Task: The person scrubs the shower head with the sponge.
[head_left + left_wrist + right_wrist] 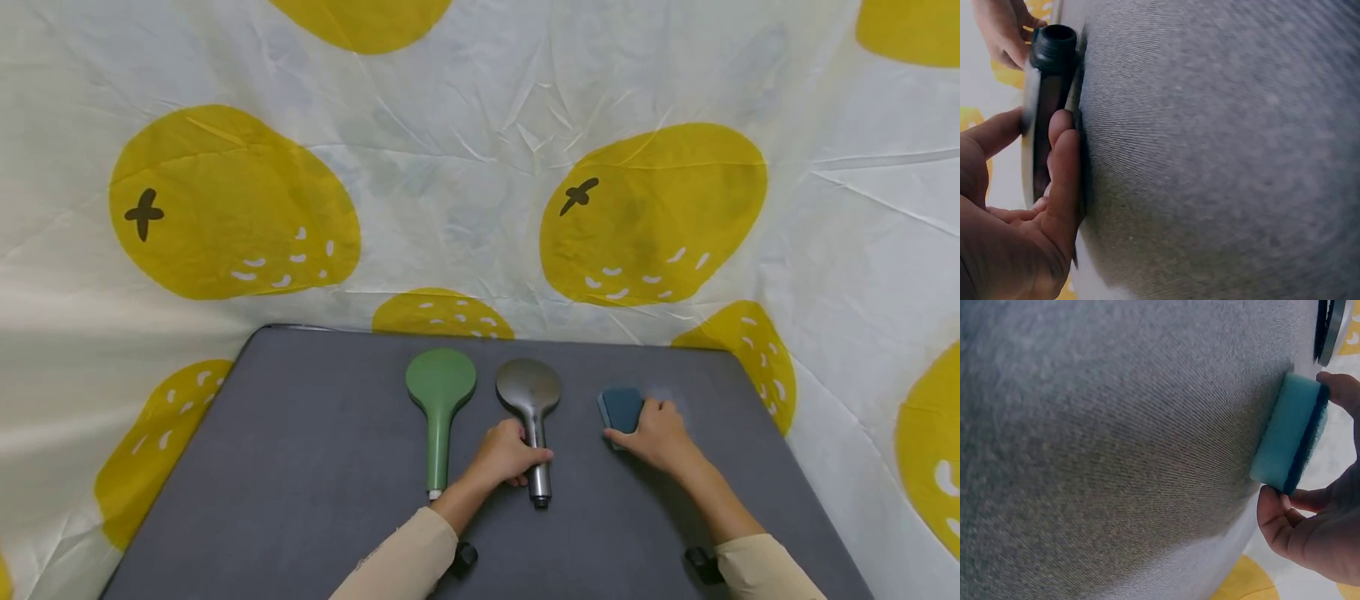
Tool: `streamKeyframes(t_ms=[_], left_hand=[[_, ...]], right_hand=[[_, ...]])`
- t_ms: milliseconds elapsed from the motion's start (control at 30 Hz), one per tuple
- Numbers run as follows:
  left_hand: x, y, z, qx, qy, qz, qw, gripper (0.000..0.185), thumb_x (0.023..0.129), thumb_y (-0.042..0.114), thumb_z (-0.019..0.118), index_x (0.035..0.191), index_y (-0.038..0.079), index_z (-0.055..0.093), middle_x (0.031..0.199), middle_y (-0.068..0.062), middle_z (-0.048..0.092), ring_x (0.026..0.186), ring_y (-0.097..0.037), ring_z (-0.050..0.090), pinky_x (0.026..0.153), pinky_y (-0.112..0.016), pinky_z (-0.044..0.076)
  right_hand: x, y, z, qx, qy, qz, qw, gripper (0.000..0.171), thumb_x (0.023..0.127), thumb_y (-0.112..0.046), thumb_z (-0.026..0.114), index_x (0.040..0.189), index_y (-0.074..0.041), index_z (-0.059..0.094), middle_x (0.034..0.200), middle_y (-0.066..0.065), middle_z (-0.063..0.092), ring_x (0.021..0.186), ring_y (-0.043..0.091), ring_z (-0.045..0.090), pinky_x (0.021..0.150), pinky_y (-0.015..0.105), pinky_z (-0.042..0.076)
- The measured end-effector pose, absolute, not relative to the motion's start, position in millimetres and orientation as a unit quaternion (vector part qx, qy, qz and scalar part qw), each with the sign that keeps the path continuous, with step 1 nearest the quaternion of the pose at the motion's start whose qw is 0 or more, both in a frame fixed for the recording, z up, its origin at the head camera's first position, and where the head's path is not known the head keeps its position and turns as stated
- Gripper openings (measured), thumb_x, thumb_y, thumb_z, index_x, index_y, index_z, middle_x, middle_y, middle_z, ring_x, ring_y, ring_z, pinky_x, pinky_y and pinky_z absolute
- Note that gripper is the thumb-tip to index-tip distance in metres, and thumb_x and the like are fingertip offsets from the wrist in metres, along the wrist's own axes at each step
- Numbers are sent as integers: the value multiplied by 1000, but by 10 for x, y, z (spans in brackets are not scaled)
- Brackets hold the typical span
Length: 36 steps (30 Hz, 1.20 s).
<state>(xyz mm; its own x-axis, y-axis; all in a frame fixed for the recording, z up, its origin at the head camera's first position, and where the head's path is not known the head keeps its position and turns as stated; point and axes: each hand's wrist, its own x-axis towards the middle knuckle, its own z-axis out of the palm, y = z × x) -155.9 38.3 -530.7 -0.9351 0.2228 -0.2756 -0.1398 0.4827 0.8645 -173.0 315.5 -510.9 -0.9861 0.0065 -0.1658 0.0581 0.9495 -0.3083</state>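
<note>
A grey metal shower head (528,390) lies flat on the dark grey table (300,467), handle toward me. My left hand (525,462) grips that handle; in the left wrist view the thumb and fingers (1063,144) curl round the dark handle (1047,106), whose threaded end shows beyond them. A blue sponge (622,408) sits to the right of it. My right hand (636,429) pinches the sponge; in the right wrist view the sponge (1285,437), light blue with a dark blue layer, rests its pale face on the table between finger and thumb (1275,512).
A green shower head (441,412) lies just left of the grey one, parallel to it. A white cloth with yellow fruit prints (480,167) hangs behind and around the table. The table's far edge runs close behind the shower heads.
</note>
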Motion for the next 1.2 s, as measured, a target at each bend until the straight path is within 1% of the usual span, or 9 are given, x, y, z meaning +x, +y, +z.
streamKeyframes(t_ms=[133,233,400,467,667,767,900,1033,1200], left_hand=[[-1547,353,-5316,13,823,537,185,37,83,26,88,75,9,56,58,-7,63,37,-12,58,37,-30,52],[-1538,334,-5318,1,798,570,195,37,84,22,87,78,7,54,61,-8,64,38,-12,57,38,-31,53],[-1535,311,-5319,-19,736,641,217,28,86,6,83,90,1,56,79,-8,66,56,-16,62,42,-30,56],[-1533,301,-5330,-19,721,657,222,26,86,2,81,94,-2,56,84,-9,67,63,-18,64,44,-30,57],[-1525,269,-5369,-10,704,675,222,28,86,1,81,99,-3,57,86,-10,70,68,-19,66,45,-30,57],[-1535,252,-5365,-8,690,687,229,28,87,2,80,102,-4,57,87,-10,70,67,-19,66,45,-30,58],[-1558,223,-5325,-6,679,696,233,27,89,2,79,105,-4,58,88,-10,71,66,-18,66,45,-29,57],[-1573,189,-5256,2,680,698,224,29,88,2,79,108,-4,60,87,-8,70,67,-18,65,43,-27,54],[-1586,130,-5197,18,684,701,201,29,89,2,79,112,-3,62,83,-6,69,68,-16,64,44,-24,51]], right_hand=[[-1741,3145,-5123,22,983,-161,91,103,87,-51,77,136,28,34,127,52,39,112,63,49,93,70,46],[-1744,3138,-5117,22,982,-160,94,102,87,-51,77,136,28,34,127,52,39,113,63,49,94,69,46],[-1736,3119,-5105,25,982,-162,91,101,88,-48,77,137,29,34,128,53,39,114,63,49,94,69,47],[-1732,3110,-5103,24,982,-161,92,100,88,-47,76,136,30,33,128,53,39,114,63,49,94,69,47],[-1725,3109,-5096,25,981,-169,93,99,89,-45,76,138,29,33,131,53,38,115,62,49,95,69,47],[-1723,3126,-5081,26,981,-174,86,97,89,-43,77,139,28,33,132,52,37,117,64,48,95,70,47],[-1727,3136,-5030,14,982,-174,67,94,87,-39,78,138,27,35,130,52,40,115,63,49,94,69,48],[-1739,3118,-4927,-6,983,-177,47,93,86,-37,79,139,27,36,129,51,42,114,61,50,93,68,48],[-1733,3038,-4755,-37,981,-192,21,93,87,-35,79,143,23,35,131,47,42,113,59,50,91,69,48]])
